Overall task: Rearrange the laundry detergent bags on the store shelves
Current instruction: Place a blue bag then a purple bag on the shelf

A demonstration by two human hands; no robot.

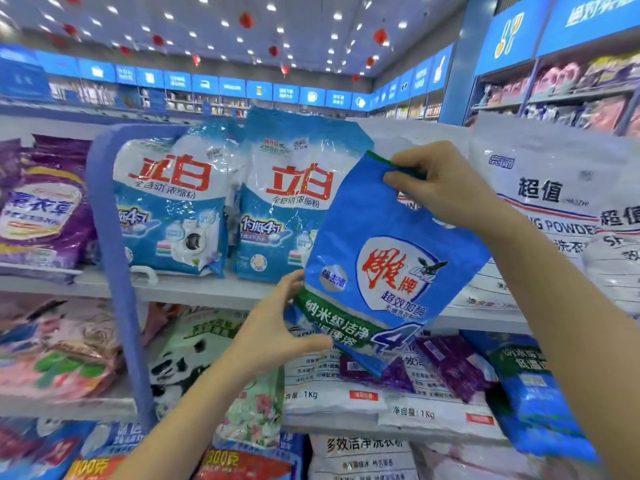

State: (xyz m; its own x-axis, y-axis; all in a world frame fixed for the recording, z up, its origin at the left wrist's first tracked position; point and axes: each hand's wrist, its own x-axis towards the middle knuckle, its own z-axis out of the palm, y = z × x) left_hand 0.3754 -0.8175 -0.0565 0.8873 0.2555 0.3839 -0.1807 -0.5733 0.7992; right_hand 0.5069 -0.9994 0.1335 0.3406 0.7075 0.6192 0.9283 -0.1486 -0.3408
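Right grip (446,188) is pinching the green top edge of the blue detergent bag (388,265), thumb in front and fingers behind. Left grip (277,327) is curling round the bag's lower left corner, thumb lying on the front face. Both are closed on the bag, which is hanging tilted in the air between them, in front of the shelf edge (194,289) and not resting on it. Just left of the right grip, two white-and-blue bags (291,199) with red characters are standing upright side by side on the shelf. Beyond them a blue upright post (114,258) is dividing the bay, and a purple bag (41,216) is leaning further left. Behind and to the right of the right grip, white bags (554,202) with dark lettering are sitting on the same tier. Below the left grip, on the next tier, a panda-print bag (187,355), a pink bag (59,358), white 1Kg bags (332,386) and purple bags (457,362) are lying flat and overlapping. Above both grips, ceiling spotlights (242,39) are shining, red ornaments (246,19) are hanging, and blue signs (232,86) are running along the far wall.
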